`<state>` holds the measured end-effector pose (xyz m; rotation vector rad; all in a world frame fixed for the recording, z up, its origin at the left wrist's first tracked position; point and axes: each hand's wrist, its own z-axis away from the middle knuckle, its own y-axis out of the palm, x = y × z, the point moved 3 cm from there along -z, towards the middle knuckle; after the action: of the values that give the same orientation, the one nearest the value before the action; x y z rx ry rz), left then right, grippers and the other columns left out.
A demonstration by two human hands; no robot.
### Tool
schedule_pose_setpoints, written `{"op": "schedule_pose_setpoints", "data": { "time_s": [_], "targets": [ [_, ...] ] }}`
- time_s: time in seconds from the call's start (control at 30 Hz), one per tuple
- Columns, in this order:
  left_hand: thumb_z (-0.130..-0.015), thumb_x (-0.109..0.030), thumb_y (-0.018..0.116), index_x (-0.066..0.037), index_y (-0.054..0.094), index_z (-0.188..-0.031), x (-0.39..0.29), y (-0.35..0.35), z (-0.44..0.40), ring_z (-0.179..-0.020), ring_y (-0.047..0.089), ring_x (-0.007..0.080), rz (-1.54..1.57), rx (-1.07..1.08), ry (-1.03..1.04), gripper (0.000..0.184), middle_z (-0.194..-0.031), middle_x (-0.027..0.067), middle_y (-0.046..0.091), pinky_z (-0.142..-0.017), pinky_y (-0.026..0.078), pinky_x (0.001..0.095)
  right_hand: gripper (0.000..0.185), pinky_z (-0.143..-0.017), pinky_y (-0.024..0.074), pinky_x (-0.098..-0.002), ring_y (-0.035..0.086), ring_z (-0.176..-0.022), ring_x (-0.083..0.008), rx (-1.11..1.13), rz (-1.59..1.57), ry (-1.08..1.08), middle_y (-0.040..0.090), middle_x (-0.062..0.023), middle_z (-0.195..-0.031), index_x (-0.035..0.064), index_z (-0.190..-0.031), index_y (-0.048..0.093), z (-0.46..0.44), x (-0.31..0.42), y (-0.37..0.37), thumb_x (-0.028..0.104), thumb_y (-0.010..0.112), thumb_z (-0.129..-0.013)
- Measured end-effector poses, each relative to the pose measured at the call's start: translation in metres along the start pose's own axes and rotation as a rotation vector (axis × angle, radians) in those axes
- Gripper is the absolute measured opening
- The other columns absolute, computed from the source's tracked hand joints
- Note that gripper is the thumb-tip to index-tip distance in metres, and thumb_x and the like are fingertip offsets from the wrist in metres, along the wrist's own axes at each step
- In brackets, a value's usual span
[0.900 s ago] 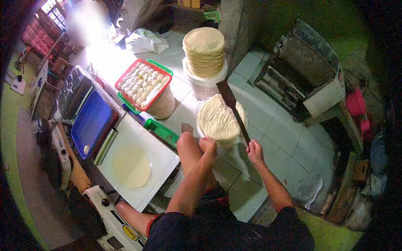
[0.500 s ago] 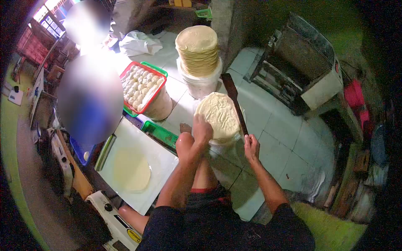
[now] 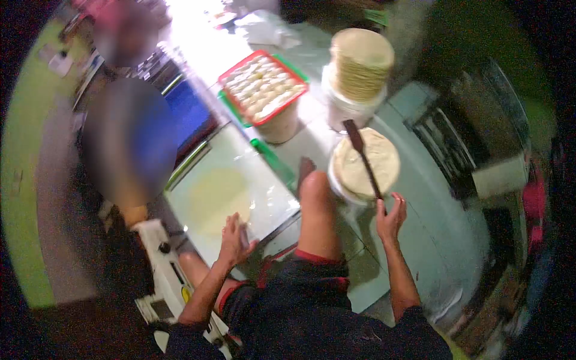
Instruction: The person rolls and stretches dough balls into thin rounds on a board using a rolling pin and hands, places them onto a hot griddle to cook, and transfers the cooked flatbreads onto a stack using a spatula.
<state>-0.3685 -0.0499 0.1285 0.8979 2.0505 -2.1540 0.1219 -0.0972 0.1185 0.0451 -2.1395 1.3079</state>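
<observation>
A thin round dough sheet (image 3: 217,195) lies on the white board (image 3: 273,211) at left. My left hand (image 3: 234,240) is at the sheet's near edge, fingers spread, holding nothing. My right hand (image 3: 392,217) is around the handle end of a dark flat paddle (image 3: 365,157), with some fingers lifted. The paddle's blade lies over a stack of round flat dough (image 3: 384,159) on a white bucket. Behind it, a taller stack of dough rounds (image 3: 360,60) rests on another white bucket (image 3: 351,111).
A red tray (image 3: 264,87) of dough balls sits on a bucket. Beside the board are a green tray (image 3: 273,162) and a blue tray (image 3: 189,111). A metal machine (image 3: 450,147) stands at right, a white device (image 3: 171,270) at lower left. A blurred shape covers the upper left.
My left hand has moved from the near dough stack to the dough sheet on the board, and opened. The view has turned left, so the scene sits farther right.
</observation>
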Motion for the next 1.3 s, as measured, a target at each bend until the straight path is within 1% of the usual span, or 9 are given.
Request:
{"op": "schedule_pose_setpoints", "data": {
  "time_s": [0.27, 0.37, 0.53, 0.73, 0.87, 0.97, 1.1, 1.2, 1.3],
  "targets": [
    [-0.092, -0.015, 0.057, -0.001, 0.047, -0.114, 0.075, -0.048, -0.021, -0.088, 0.064, 0.0433, -0.064, 0.059, -0.016, 0.028, -0.088, 0.0230, 0.062, -0.103, 0.038, 0.0607, 0.026, -0.093, 0.0518, -0.0393, 0.067, -0.103, -0.0272, 0.454, -0.638, -0.092, 0.069, -0.0144, -0.108, 0.0014, -0.111, 0.067, -0.018, 0.188, 0.031, 0.014, 0.069, -0.089],
    [-0.096, -0.017, 0.052, 0.000, 0.046, -0.118, 0.097, -0.087, -0.057, -0.087, 0.062, 0.0488, 0.011, 0.180, -0.254, 0.029, -0.087, 0.0276, 0.063, -0.100, 0.038, 0.0609, 0.020, -0.081, 0.0549, -0.0366, 0.071, -0.090, -0.0298, 0.638, -0.434, -0.344, 0.073, -0.0153, -0.096, 0.0012, -0.097, 0.073, -0.014, 0.276, 0.047, 0.019, 0.068, -0.091],
    [-0.099, -0.023, 0.051, -0.003, 0.051, -0.128, 0.143, -0.212, -0.157, -0.084, 0.069, 0.0341, -0.515, -0.342, -0.147, 0.035, -0.086, 0.0165, 0.069, -0.107, 0.029, 0.0692, 0.019, -0.080, 0.0531, -0.0429, 0.066, -0.084, -0.0370, 0.770, -0.474, -0.557, 0.069, -0.0168, -0.091, 0.0033, -0.093, 0.073, -0.012, 0.350, 0.199, 0.021, 0.065, -0.092],
    [-0.089, -0.018, 0.067, -0.006, 0.056, -0.120, 0.097, -0.331, -0.155, -0.114, 0.060, 0.0341, -0.555, -0.935, 0.017, 0.035, -0.119, 0.0163, 0.061, -0.105, 0.037, 0.0628, 0.018, -0.091, 0.0494, -0.0437, 0.062, -0.100, -0.0348, 0.896, -0.544, -1.056, 0.067, -0.0172, -0.097, 0.0062, -0.095, 0.073, 0.003, 0.477, 0.318, 0.020, 0.062, -0.092],
    [-0.082, -0.008, 0.073, -0.003, 0.060, -0.114, 0.109, -0.243, -0.085, -0.108, 0.063, 0.0369, 0.007, -0.710, -0.166, 0.035, -0.111, 0.0190, 0.065, -0.094, 0.050, 0.0431, 0.013, -0.085, 0.0498, -0.0439, 0.062, -0.094, -0.0339, 1.056, -0.550, -1.417, 0.064, -0.0144, -0.089, 0.0099, -0.084, 0.072, 0.034, 0.521, 0.356, 0.019, 0.063, -0.086],
    [-0.084, -0.009, 0.071, 0.000, 0.058, -0.117, 0.126, -0.135, -0.025, -0.107, 0.061, 0.0396, 0.171, -0.592, -0.422, 0.037, -0.114, 0.0218, 0.062, -0.095, 0.048, 0.0462, 0.006, -0.076, 0.0477, -0.0453, 0.060, -0.087, -0.0325, 1.102, -0.675, -1.702, 0.059, -0.0118, -0.084, 0.0098, -0.078, 0.066, 0.039, 0.529, 0.374, 0.016, 0.065, -0.077],
    [-0.085, -0.010, 0.069, 0.004, 0.054, -0.124, 0.130, -0.062, 0.002, -0.117, 0.053, 0.0434, 0.155, -0.582, -0.730, 0.044, -0.124, 0.0253, 0.056, -0.102, 0.042, 0.0498, 0.022, -0.085, 0.0505, -0.0431, 0.060, -0.097, -0.0332, 0.977, -0.688, -1.892, 0.063, -0.0104, -0.103, 0.0083, -0.107, 0.063, 0.040, 0.513, 0.377, 0.010, 0.062, -0.085],
    [-0.083, -0.010, 0.071, 0.000, 0.058, -0.123, 0.134, -0.050, -0.006, -0.125, 0.048, 0.0442, -0.024, -0.640, -0.788, 0.043, -0.132, 0.0213, 0.054, -0.106, 0.037, 0.0516, 0.030, -0.091, 0.0495, -0.0459, 0.061, -0.105, -0.0361, 1.065, -0.991, -1.857, 0.063, -0.0136, -0.108, 0.0076, -0.116, 0.058, 0.045, 0.487, 0.411, 0.010, 0.061, -0.086],
    [-0.085, -0.014, 0.071, -0.004, 0.064, -0.115, 0.147, -0.030, -0.006, -0.128, 0.048, 0.0430, -0.048, -0.630, -0.747, 0.032, -0.140, 0.0188, 0.053, -0.111, 0.033, 0.0540, 0.043, -0.088, 0.0503, -0.0488, 0.061, -0.104, -0.0389, 1.606, -0.382, -1.672, 0.064, -0.0197, -0.113, 0.0053, -0.119, 0.056, 0.010, 0.519, 0.369, 0.030, 0.069, -0.087]
  ]
}}
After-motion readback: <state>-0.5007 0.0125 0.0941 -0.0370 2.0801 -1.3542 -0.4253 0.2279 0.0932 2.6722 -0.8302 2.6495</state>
